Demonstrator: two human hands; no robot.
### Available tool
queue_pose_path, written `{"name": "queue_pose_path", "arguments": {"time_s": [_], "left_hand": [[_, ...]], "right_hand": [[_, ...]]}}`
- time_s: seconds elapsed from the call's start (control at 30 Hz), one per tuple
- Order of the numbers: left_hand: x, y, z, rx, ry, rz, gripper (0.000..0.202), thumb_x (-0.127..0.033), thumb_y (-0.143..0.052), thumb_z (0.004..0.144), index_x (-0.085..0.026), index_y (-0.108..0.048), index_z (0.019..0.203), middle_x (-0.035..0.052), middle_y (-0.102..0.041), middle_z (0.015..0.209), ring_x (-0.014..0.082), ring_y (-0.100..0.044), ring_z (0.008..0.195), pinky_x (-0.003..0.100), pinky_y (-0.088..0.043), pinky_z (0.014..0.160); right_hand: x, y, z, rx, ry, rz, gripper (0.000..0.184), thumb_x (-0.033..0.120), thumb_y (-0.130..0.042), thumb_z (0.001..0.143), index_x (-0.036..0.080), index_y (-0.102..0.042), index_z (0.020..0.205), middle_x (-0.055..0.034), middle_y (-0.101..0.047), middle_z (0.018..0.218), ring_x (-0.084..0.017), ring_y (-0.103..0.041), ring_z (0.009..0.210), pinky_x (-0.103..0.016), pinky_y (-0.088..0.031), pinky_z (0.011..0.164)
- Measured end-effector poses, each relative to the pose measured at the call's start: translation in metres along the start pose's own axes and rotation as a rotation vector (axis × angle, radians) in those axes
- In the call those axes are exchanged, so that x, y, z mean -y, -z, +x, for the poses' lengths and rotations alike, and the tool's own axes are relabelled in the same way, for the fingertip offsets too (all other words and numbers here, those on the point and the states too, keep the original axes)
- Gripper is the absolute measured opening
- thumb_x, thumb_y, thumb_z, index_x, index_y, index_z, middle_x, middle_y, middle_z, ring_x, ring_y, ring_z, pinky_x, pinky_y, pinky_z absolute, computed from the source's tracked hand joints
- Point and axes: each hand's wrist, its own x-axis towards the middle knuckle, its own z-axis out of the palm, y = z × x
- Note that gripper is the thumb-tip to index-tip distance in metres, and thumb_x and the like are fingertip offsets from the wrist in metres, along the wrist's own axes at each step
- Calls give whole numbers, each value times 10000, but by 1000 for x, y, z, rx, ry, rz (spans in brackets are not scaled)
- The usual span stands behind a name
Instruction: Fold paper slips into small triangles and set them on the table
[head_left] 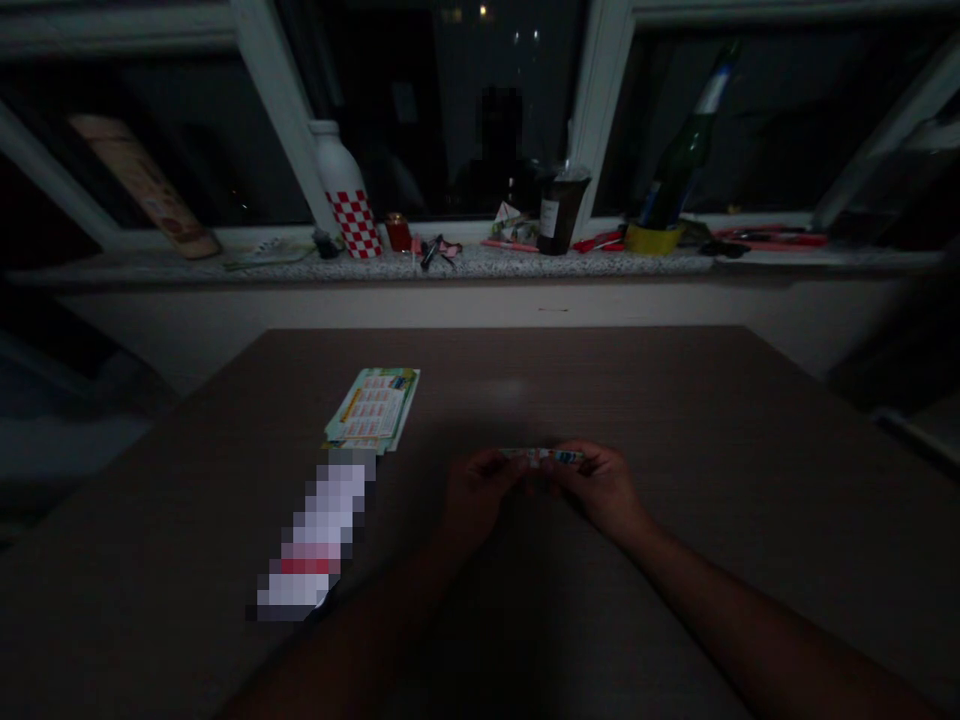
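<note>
Both hands meet over the middle of the table, pinching a small printed card [534,455] seen nearly edge-on. My left hand [478,490] grips its left part, thumb on the near side. My right hand [600,484] closes on its right part the same way. The thumbs lie close together at the card's centre, and its print is too dark and foreshortened to read. To the left lies a stack of green-and-white printed cards [373,408], slightly fanned, with rows of red print.
Below the stack lies a long, pixelated whitish object [319,535] with a red band. Behind the brown table [675,400], the stone windowsill [465,262] carries a checkered white bottle [349,200], a dark cup [559,220], a green glass bottle [679,160] and a tilted patterned cylinder [146,185].
</note>
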Motion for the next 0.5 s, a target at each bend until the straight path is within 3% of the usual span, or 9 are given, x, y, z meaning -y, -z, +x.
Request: {"name": "queue_pose_path", "arguments": {"time_s": [0.1,0.23,0.33,0.5], "left_hand": [[-1,-1,-1,-13,-54,27,208,-317,-621,790,-147,-688,691,5,-661,601,131,-605,608,233,-452,643],[0,-1,-1,-39,-77,-3,191,-314,-592,815,-159,-704,806,-1,-674,650,132,-609,622,238,-461,646],[2,0,-1,-85,-82,35,192,-319,-618,799,-173,-709,885,-8,-678,664,131,-611,654,238,-461,678],[0,0,-3,-168,-83,30,199,-310,-653,759,-156,-722,864,-4,-670,626,141,-609,629,253,-471,662]], "right_hand": [[-1,-1,-1,3,-4,23,291,413,-764,635,157,-639,697,18,-586,514,-85,-494,431,-200,-366,422],[-1,-2,-1,-1,-8,21,285,406,-763,639,157,-642,705,12,-592,515,-88,-498,432,-201,-363,420],[0,-2,-1,-11,-23,-11,285,404,-764,640,153,-645,708,14,-586,500,-79,-473,414,-191,-323,398],[1,-2,-1,3,-6,-17,288,403,-763,643,146,-647,703,14,-581,496,-83,-479,425,-198,-331,415]]}}
